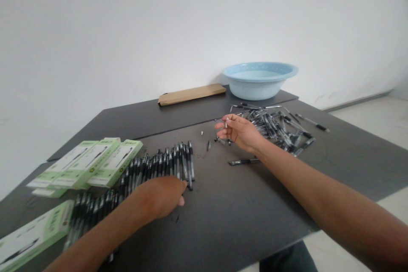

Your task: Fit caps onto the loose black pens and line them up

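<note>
My left hand (168, 195) is closed at the right end of a row of black gel pens (165, 163). Its fingertips are on the lower end of a pen (191, 161), though the back of the hand hides part of the grip. My right hand (239, 132) is raised above the table, pinching a small whitish piece (226, 123) between thumb and fingers. Its other fingers are loosely spread. Behind and beside it lies a loose heap of clear and black pens (274, 125). A single pen (244, 162) lies under the right wrist.
Green-and-white pen boxes (116, 163) are stacked at the left, with another box (35, 238) nearer me. More pens (92, 210) lie between. A light blue basin (259, 89) and flat cardboard (193, 94) sit at the back of the dark table (216, 225). Small bits (202, 133) lie mid-table.
</note>
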`<action>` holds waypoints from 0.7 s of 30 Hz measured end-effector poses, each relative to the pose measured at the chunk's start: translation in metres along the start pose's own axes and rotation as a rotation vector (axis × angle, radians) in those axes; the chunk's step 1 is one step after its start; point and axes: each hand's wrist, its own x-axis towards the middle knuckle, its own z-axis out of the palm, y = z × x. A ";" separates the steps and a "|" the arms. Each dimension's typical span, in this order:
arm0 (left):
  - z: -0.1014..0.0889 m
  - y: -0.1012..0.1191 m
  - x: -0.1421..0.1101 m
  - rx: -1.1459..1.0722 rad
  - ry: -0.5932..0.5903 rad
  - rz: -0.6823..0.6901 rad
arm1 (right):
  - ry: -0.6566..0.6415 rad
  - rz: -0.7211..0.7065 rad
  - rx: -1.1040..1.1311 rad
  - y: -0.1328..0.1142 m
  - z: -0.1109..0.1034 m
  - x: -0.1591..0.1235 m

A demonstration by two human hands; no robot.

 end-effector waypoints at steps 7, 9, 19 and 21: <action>-0.003 0.003 -0.001 -0.001 -0.014 -0.025 | -0.029 0.038 0.038 0.005 -0.005 0.002; -0.004 0.004 -0.001 0.001 -0.024 -0.032 | -0.036 0.034 0.041 0.005 -0.006 0.002; -0.003 0.003 0.000 0.024 -0.028 -0.024 | 0.009 -0.007 0.026 0.007 -0.006 0.002; -0.001 0.001 0.000 0.008 -0.021 -0.022 | 0.008 -0.012 0.011 0.008 -0.006 0.003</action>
